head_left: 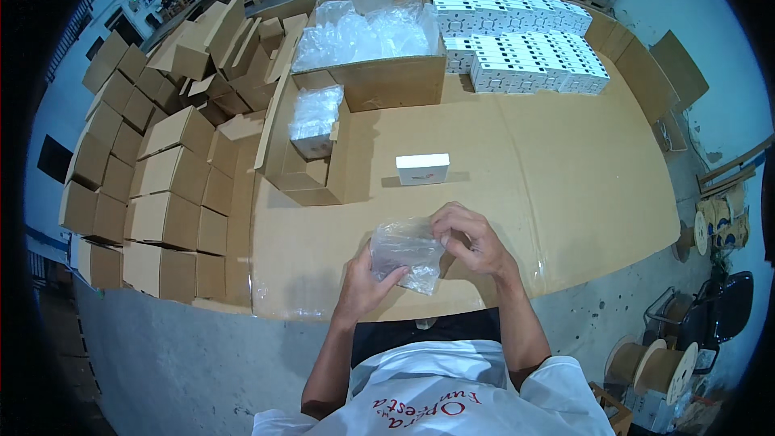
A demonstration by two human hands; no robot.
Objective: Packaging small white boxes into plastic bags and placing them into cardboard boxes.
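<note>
A clear plastic bag (406,252) is held over the near edge of the cardboard-covered table (581,194). My left hand (367,281) grips its lower left side. My right hand (468,236) pinches its upper right edge. A small white box (423,168) lies flat on the table, a short way beyond the bag and apart from both hands.
An open carton (387,81) full of clear bags stands at the back. A smaller open carton (311,165) with a bagged box sits left of centre. Rows of white boxes (525,40) fill the far right. Folded brown cartons (161,178) are stacked at left. Cable spools (658,367) stand at lower right.
</note>
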